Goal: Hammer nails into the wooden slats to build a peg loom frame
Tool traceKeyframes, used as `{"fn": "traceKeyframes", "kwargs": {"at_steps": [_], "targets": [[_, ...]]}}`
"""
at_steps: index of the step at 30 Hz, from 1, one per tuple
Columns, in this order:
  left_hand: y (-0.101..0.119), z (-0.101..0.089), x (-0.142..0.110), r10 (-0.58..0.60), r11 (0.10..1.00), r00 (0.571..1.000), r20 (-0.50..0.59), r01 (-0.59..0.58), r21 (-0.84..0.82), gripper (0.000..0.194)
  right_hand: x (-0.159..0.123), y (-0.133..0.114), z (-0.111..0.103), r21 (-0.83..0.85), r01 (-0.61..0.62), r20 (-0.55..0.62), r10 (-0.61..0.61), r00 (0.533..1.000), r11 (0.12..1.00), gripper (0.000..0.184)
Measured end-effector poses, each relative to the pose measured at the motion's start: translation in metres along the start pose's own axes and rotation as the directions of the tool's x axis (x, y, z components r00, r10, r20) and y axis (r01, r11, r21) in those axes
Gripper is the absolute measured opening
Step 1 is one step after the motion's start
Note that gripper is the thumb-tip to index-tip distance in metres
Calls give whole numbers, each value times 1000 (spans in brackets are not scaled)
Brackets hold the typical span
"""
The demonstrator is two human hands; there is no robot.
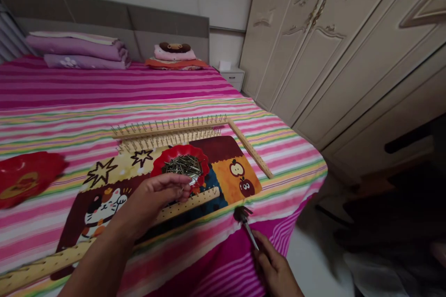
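Observation:
My left hand (153, 197) hovers over a long wooden strip (188, 204) drilled with holes, its fingers pinched on a few nails at the rim of a red dish (202, 160). The dish holds a heap of small metal nails (183, 164). My right hand (275, 267) is closed round the handle of a small hammer (244, 222), whose head rests at the bed's near edge. A patchwork cartoon mat (240, 174) lies under the dish and strip. Behind them lie wooden strips studded with upright nails (167, 130).
Everything sits on a bed with a pink striped cover (104, 88). A second red dish (28, 176) lies at the left. Folded bedding (80, 48) and a cushion (174, 53) sit at the headboard. A cream wardrobe (331, 32) and a bedside cabinet (233, 76) stand to the right.

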State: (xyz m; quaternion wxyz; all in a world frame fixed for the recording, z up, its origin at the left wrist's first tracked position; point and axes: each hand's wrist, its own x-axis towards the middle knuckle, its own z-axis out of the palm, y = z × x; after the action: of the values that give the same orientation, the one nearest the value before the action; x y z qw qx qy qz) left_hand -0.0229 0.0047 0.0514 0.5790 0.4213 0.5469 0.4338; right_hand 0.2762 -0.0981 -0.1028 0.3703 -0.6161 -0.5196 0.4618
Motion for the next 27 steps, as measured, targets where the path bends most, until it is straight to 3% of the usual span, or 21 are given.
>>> {"fn": "traceKeyframes", "kwargs": {"at_steps": [7,11,14,21,27], "targets": [[-32,31,-8,42,993,999,-21,-39,111,23,-1,-5,1,0,5,41,-5,999,1000,41],[-56,53,-2,35,990,984,-175,-10,140,28,-3,-8,-1,-54,10,12,-10,1000,998,41],[-73,63,4,22,996,949,-314,6,90,35,-3,-8,-2,-73,26,17,-25,1000,997,42],[-95,74,14,169,946,888,-428,-25,323,31,0,-1,3,-48,46,-25,-48,999,998,43],[-104,77,18,173,942,885,-433,-21,334,32,-1,3,6,-18,65,-58,-66,996,998,38]]}}
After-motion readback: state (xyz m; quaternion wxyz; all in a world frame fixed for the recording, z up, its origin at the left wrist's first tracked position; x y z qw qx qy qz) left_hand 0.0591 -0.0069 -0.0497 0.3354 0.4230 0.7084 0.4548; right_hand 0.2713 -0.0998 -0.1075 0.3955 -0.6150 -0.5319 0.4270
